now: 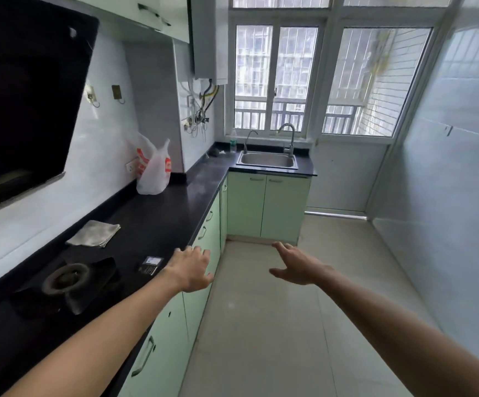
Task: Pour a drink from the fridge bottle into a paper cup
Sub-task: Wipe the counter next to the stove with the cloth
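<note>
Both my arms stretch forward in a narrow kitchen. My left hand (pixel 191 267) hovers over the front edge of the black countertop (pixel 158 219), fingers spread, holding nothing. My right hand (pixel 297 263) is out over the tiled floor, palm turned inward, fingers apart and empty. No fridge and no paper cup are in view. A clear plastic bottle (pixel 233 141) with a green label stands on the counter by the window, left of the sink.
A gas burner (pixel 66 279), a folded grey cloth (pixel 95 233) and a small dark packet (pixel 150 265) lie on the counter. A white plastic bag (pixel 154 170) stands by the wall. The steel sink (pixel 267 160) is at the far end. Green cabinets (pixel 264 204) line the left side.
</note>
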A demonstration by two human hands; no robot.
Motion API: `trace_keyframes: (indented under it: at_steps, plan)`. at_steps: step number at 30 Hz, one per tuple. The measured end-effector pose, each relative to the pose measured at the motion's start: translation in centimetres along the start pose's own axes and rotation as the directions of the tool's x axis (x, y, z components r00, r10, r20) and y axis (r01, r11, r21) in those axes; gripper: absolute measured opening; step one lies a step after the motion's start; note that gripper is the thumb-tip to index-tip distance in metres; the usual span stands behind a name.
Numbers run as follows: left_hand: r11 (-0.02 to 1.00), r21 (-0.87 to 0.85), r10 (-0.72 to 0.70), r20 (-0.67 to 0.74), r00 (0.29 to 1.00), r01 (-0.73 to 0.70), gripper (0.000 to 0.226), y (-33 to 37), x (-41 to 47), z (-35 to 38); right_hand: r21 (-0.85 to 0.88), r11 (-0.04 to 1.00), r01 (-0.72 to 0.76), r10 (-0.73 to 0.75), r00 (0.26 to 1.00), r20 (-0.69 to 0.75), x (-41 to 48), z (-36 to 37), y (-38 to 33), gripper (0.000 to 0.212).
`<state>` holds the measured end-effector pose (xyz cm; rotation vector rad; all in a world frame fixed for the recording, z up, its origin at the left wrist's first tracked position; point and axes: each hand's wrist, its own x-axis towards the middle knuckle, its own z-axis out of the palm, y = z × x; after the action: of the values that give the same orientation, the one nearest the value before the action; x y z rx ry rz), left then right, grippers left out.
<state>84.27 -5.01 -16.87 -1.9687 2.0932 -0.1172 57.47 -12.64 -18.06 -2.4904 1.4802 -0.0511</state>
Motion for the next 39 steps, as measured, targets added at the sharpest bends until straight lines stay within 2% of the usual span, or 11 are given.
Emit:
trace_keyframes:
  at_steps: [10, 24, 32, 39]
  plan:
    - [0.999, 0.018, 0.035, -0.022, 0.999, -0.034, 0.058, -5.7, 13.6, -0.3, 0.044, 0.995, -0.089, 0.088, 0.996, 0.014, 12.1, -0.6, 3.0, 0.076]
    - [0.996, -0.044, 0.082, -0.024, 0.996, -0.083, 0.057, -7.6, 25.4, -1.2, -0.013, 0.997, -0.071, 0.071, 0.997, 0.003, 22.4, -2.5, 5.1, 0.078]
    - [0.997, -0.042, 0.058, 0.021, 0.998, -0.058, 0.058, -7.7, 32.1, -0.6, -0.025, 0.998, -0.063, 0.064, 0.997, 0.042, 28.9, -3.0, 9.0, 0.078]
    - [0.998, -0.064, -0.006, 0.069, 0.998, 0.011, 0.056, -8.4, 40.0, -2.3, -0.009, 0.998, -0.062, 0.062, 0.998, 0.024, 37.6, -7.3, 13.1, 0.079]
